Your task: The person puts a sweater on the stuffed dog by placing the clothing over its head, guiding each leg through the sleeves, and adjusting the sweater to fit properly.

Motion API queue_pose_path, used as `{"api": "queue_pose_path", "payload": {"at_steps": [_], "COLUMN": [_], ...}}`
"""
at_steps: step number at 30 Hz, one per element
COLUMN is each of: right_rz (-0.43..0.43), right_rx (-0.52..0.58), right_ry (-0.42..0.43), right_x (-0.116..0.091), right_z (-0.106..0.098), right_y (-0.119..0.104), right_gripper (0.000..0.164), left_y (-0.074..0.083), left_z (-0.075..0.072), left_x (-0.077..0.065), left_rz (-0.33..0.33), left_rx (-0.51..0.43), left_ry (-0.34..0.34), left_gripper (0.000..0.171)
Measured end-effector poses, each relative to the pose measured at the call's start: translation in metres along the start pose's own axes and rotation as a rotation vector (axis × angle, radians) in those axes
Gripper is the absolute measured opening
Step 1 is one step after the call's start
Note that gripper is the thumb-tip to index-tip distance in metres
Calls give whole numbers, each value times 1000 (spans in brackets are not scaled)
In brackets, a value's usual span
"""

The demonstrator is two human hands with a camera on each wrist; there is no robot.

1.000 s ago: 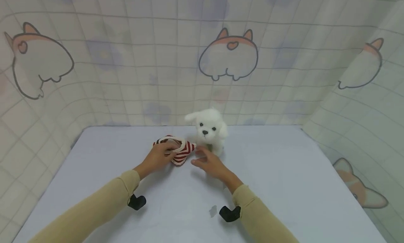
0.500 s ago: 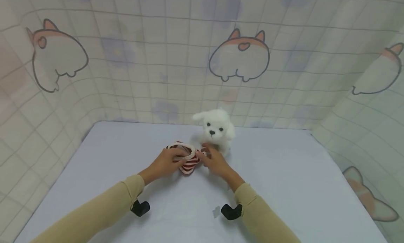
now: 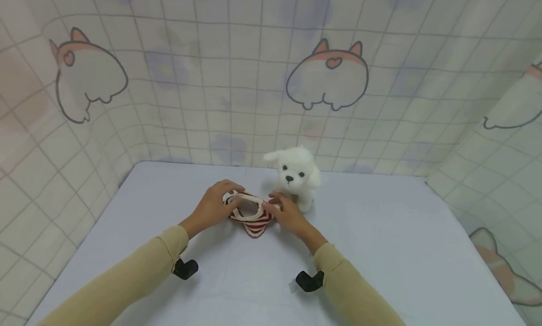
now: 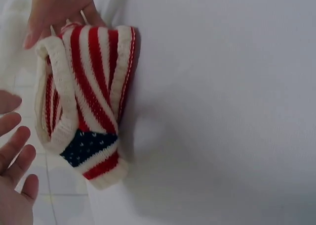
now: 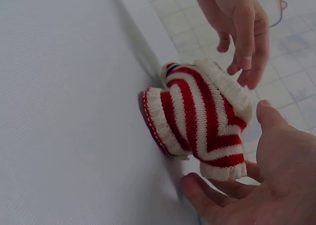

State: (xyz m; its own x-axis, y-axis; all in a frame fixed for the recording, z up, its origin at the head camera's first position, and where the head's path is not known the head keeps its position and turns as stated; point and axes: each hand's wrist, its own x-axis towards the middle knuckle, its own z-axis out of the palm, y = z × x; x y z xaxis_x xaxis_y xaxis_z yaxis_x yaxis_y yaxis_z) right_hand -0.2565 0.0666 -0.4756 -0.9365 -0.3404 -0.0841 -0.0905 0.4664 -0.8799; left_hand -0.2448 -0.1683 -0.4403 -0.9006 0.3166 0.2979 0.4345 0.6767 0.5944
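A small knitted pet sweater (image 3: 256, 222) with red and white stripes and cream ribbed edges lies on the table, its neck opening facing up. A navy patch with white flecks (image 4: 89, 147) shows in the left wrist view. My left hand (image 3: 213, 206) is at the sweater's left side; its spread fingers (image 4: 17, 146) show apart from the knit. At the other end, my right hand (image 3: 290, 218) has its fingers under and beside a short sleeve (image 5: 224, 160), the thumb (image 5: 269, 117) raised near the collar. A white plush dog (image 3: 298, 175) sits just behind the right hand.
The white table (image 3: 372, 241) ends at a curtain (image 3: 237, 91) printed with a grid and cartoon corgis, which surrounds it at the back and sides. Black wrist mounts (image 3: 310, 281) hang under both tan sleeves. A small grey patch (image 3: 293, 286) lies near the right one.
My left hand has come out of the sweater's opening to its left side. My right hand has moved in to the right end, and the opening has spread wider. The head view has shifted slightly.
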Motion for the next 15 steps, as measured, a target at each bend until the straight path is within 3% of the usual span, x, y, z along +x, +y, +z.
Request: {"api": "queue_pose_path", "payload": {"at_steps": [8,15], "right_rz": [-34,-60], "right_rx": [-49,-36], "right_ry": [24,4], "right_x": [6,11], "right_z": [2,5], "right_y": [4,2], "right_gripper": [56,55], "left_y": [-21,-43], "left_z": [0,5], "left_x": [8,16], "left_rz": [-116,-220], "left_rx": [2,-36], "left_ry": [-121,-237], "left_gripper": [58,67]}}
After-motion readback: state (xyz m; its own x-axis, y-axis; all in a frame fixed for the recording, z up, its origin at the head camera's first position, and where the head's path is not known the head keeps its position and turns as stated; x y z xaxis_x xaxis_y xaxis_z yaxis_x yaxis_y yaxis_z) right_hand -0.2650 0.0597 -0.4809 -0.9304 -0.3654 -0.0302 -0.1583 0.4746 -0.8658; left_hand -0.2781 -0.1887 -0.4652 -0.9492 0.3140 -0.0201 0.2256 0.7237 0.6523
